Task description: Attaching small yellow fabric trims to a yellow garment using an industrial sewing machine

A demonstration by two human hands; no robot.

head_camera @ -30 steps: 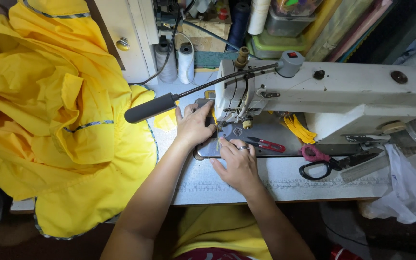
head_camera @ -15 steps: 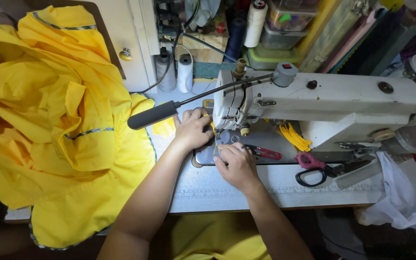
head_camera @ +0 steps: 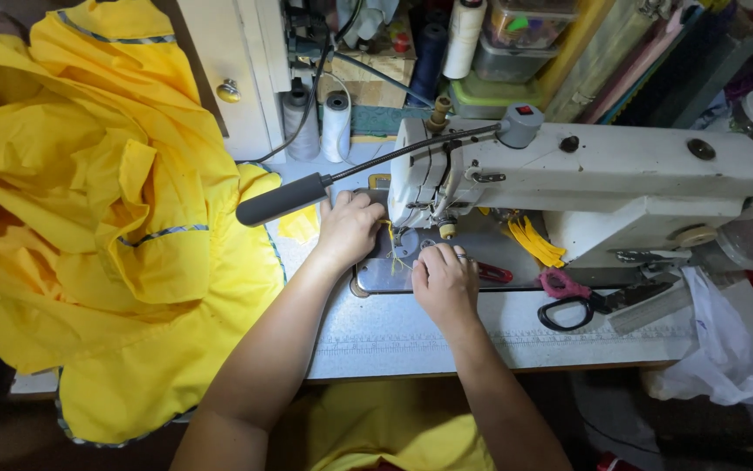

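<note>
We note little change over the last second: both hands keep their station at the needle of the white sewing machine (head_camera: 568, 187), the left hand (head_camera: 348, 228) curled with fingers pressed together on the metal plate (head_camera: 376, 277) just left of the presser foot, the right hand (head_camera: 443, 281) closed near it, seemingly pinching the yellow thread (head_camera: 391, 249), though what it grips we cannot tell; only the view has shifted slightly. Outward, the grey table (head_camera: 394, 336) bears pink-handled scissors (head_camera: 568, 296) at right and heaped yellow fabric (head_camera: 106, 227) at left, with thread cones (head_camera: 335, 126) and cluttered shelves at the far side.
</note>
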